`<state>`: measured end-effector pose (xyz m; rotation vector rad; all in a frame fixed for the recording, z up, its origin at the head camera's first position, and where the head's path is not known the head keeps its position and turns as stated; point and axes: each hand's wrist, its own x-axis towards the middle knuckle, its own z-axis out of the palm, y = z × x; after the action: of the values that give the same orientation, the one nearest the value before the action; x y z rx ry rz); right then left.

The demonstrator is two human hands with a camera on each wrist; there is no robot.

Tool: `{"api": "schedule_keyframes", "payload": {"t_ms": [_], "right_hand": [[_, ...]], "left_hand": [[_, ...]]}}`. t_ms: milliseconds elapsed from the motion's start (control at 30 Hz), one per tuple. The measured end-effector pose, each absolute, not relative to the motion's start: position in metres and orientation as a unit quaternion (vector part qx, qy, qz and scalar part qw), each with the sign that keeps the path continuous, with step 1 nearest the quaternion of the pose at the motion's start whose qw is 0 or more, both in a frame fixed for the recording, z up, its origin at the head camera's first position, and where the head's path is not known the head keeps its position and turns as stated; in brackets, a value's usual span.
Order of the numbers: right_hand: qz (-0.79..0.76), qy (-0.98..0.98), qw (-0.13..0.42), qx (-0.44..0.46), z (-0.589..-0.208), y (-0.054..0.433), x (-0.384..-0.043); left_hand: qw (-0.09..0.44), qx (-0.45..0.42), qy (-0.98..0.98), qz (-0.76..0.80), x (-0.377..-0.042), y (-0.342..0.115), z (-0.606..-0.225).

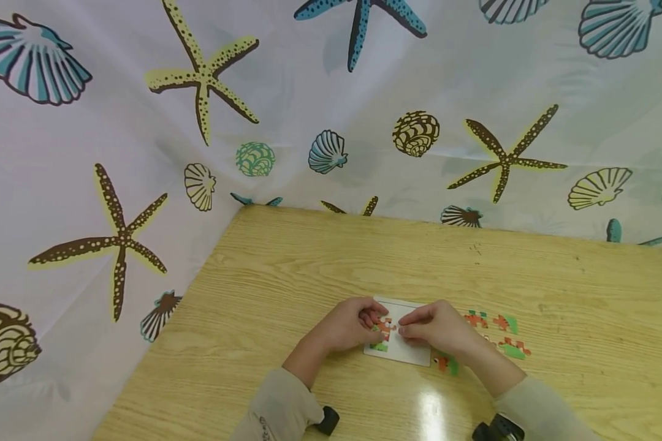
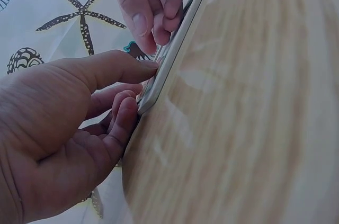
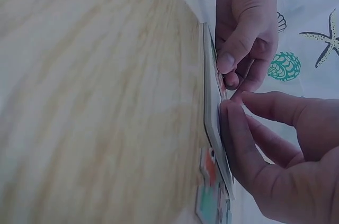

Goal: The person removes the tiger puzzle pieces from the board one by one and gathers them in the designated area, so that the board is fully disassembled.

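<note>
A white puzzle board lies flat on the table, with a few joined orange and green jigsaw pieces along its left side. My left hand is at that side, thumb and index finger curled about the joined pieces; its other fingers bend at the board's edge. Over the middle of the board, my right hand brings thumb and index fingertips together beside the joined pieces, pinching what looks like a puzzle piece, mostly hidden by the fingers. In the right wrist view, the right fingertips sit right at the board's surface.
Several loose jigsaw pieces lie right of the board, some partly behind the right hand and forearm. One piece lies at the board's lower right corner. The wooden table meets a white shell-patterned cloth at the back and left.
</note>
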<state>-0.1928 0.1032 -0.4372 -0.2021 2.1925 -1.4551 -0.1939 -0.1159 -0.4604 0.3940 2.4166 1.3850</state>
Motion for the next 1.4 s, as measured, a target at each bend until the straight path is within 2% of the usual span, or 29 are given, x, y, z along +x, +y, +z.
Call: {"api": "schedule_keyframes", "payload": {"t_ms": [1000,1400], "right_hand": [[-0.513,0.824,0.228,-0.07,-0.436,0.088,-0.193],[-0.569,0.792,0.217,-0.025,-0.439,0.083,-0.191]], "left_hand": [[0.168,0.131,0.85,0.481,-0.193,-0.118,-0.458],[0.166,0.134,0.85,0.481,-0.193,-0.117,-0.46]]}}
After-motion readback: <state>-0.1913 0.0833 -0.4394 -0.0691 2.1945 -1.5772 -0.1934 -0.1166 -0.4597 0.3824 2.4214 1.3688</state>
